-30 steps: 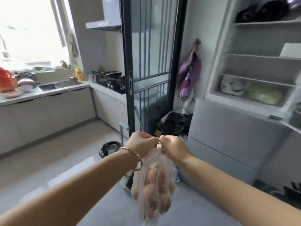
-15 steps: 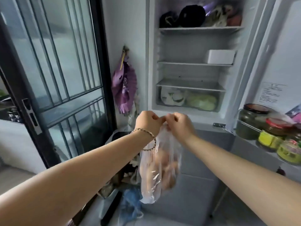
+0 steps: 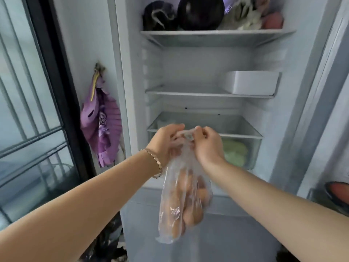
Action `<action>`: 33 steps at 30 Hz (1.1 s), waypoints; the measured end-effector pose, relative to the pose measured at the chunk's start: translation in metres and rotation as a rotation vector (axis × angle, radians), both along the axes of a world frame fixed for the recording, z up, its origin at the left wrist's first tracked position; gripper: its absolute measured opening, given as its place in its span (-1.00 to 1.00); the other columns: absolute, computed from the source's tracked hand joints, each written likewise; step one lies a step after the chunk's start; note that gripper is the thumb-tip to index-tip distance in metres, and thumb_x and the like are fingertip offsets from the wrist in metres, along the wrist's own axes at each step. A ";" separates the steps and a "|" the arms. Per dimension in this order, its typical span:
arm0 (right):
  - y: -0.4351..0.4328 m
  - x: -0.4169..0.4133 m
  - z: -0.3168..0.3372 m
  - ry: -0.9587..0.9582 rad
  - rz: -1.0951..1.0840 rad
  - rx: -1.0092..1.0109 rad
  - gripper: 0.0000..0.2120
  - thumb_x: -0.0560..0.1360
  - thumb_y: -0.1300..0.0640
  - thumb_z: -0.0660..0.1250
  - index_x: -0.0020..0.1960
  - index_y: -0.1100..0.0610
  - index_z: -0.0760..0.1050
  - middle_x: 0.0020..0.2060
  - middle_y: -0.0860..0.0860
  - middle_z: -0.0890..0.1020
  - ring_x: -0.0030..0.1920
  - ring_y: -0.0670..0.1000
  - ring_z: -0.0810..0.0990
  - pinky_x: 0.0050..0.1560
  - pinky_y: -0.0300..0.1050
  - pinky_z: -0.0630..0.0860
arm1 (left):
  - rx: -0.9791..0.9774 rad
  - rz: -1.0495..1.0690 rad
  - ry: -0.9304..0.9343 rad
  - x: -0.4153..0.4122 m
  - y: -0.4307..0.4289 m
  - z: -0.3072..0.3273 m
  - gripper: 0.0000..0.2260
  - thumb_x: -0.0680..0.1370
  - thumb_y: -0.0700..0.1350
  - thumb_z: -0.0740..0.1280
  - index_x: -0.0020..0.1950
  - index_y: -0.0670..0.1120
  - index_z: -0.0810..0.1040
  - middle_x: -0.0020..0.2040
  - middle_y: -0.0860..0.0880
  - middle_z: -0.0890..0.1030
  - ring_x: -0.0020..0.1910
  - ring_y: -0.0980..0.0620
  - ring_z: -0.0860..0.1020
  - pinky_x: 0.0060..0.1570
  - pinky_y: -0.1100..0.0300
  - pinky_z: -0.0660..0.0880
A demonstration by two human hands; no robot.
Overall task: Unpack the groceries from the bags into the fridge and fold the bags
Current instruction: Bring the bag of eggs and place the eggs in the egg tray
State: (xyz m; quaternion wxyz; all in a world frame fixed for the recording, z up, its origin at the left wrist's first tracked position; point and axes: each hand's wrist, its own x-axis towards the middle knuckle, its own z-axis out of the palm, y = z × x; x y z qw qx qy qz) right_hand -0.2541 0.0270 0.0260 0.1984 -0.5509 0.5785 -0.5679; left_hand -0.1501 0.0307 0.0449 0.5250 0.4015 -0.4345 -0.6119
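Both hands raised before open fridge [image 3: 130,76]. Left hand [image 3: 164,142] and right hand [image 3: 208,146] each pinch knotted top of clear plastic bag [image 3: 181,210]. Bag hangs free below hands, holds brown eggs [image 3: 192,216]. White box [image 3: 251,83] on middle shelf; green vegetables [image 3: 236,151] in crisper drawer. Bracelet [image 3: 155,163] on left wrist.

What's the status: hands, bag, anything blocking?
Left hand and right hand pinch top of clear bag. Bag hangs in front of open fridge, contents inside. Nothing between bag and shelves.
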 end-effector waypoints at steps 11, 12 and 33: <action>-0.098 -0.006 -0.005 -0.159 -0.040 -0.053 -0.69 0.61 0.15 0.09 -0.31 0.16 0.26 -0.46 0.11 0.41 -0.55 -0.01 0.39 -0.46 -0.11 0.37 | 0.089 -0.253 0.319 -0.016 -0.124 0.001 -0.69 0.57 -0.06 0.15 -0.36 -0.08 0.25 -0.48 0.00 0.35 -0.60 0.00 0.44 -0.40 0.25 0.36; -0.103 -0.005 -0.005 -0.211 -0.017 -0.027 -0.71 0.61 0.17 0.08 -0.28 0.19 0.29 -0.47 0.12 0.42 -0.61 -0.07 0.37 -0.48 -0.13 0.38 | 0.091 -0.300 0.353 -0.015 -0.131 0.001 -0.69 0.58 -0.04 0.11 -0.35 -0.09 0.23 -0.50 -0.02 0.37 -0.58 -0.01 0.44 -0.36 0.22 0.32; -0.150 -0.025 -0.032 -0.160 0.423 0.210 -0.86 0.46 0.32 0.30 0.00 0.32 0.41 -0.30 0.10 0.44 -0.32 -0.02 0.39 -0.21 -0.11 0.33 | 0.011 -0.207 0.511 -0.025 -0.179 -0.009 -0.66 0.59 -0.10 0.15 -0.39 -0.12 0.35 -0.48 0.01 0.40 -0.51 0.09 0.51 -0.43 0.31 0.52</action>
